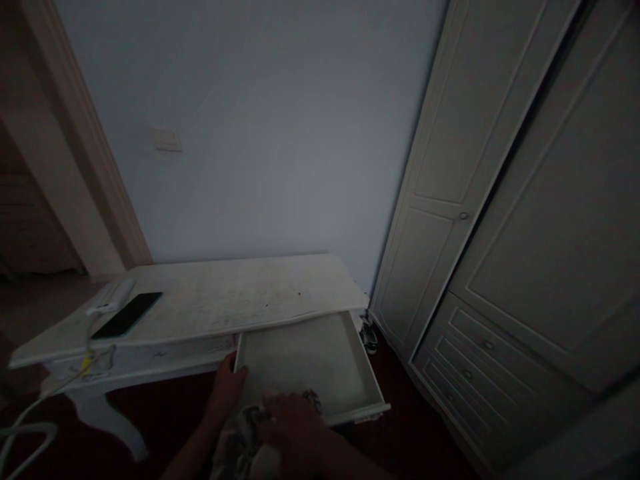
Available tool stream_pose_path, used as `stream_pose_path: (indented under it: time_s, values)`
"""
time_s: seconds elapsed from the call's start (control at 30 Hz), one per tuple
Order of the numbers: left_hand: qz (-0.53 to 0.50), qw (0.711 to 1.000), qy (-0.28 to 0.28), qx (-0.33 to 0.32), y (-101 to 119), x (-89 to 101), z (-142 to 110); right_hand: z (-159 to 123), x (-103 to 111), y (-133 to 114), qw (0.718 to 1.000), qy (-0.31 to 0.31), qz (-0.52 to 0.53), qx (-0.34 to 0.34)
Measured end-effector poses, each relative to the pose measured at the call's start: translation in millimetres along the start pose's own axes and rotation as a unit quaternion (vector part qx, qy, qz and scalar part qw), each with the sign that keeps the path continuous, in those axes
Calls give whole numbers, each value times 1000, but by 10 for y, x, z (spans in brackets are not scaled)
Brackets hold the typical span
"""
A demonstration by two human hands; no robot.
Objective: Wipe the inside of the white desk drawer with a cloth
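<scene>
While the right hand (293, 420) holds a bunched, patterned cloth (240, 433) at the front edge of the drawer (310, 360), the left hand (231, 383) pinches the drawer's left side, thumb inside and fingers outside. The right hand's fingers are curled over the cloth and point to the left. The cloth is crumpled, but its long way runs from the drawer's front back toward the person, down and to the left. A small bit of it pokes out past the right side of the hand.

The drawer is pulled out of the white desk (250, 290), with its front end toward the person and a little to the right. I cannot tell which way it is longer. The desk is long from left to right — its back edge runs along the wall (280, 133). On its left part lies a dark phone (129, 315), slanting away to the right, just beside a white thing (113, 297).

Farther off, a tall wardrobe (440, 167) stands on the right — with round knobs — and a light switch (167, 140) is on the wall.
</scene>
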State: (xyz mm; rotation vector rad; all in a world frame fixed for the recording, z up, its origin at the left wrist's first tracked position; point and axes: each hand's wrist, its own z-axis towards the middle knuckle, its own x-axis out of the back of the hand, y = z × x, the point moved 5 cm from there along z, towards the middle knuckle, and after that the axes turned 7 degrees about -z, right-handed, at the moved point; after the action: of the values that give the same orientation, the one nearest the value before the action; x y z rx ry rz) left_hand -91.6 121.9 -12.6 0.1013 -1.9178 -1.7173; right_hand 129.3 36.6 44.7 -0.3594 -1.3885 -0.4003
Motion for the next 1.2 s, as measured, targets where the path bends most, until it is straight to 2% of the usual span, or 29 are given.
stream_pose_path:
  time_s: [0.2, 0.27, 0.33, 0.47, 0.6, 0.73, 0.83, 0.93, 1.03, 1.2]
  values:
    - [-2, 1000, -3, 8, 15, 0, -2, -494, 205, 557, 990, -76, 65, -100]
    - [-4, 1000, -1, 5, 23, -5, -16, -584, 250, 796, 981, -81, 86, -153]
    - [-4, 1000, 5, 3, 36, -2, -26, -608, 261, 1030, 970, -98, 63, -211]
    - [0, 1000, 14, 4, 71, 14, -34, -411, 197, 1362, 951, -141, -37, -273]
    - [12, 1000, 14, 9, 87, 16, -46, 29, 96, 1492, 947, -125, -55, -290]
    - [18, 1000, 15, 11, 91, 14, -61, 559, 7, 1393, 950, -90, -62, -294]
    - [19, 1000, 12, 2, 113, 20, -72, 936, -90, 1157, 958, -72, -59, -272]
    - [19, 1000, 6, -7, 142, 29, -80, 1180, -214, 857, 971, -62, -52, -224]
    - [20, 1000, 3, -7, 153, 28, -81, 1193, -351, 620, 984, -66, -46, -159]
    - [17, 1000, 9, -1, 137, 16, -84, 863, -512, 479, 991, -103, -83, 22]
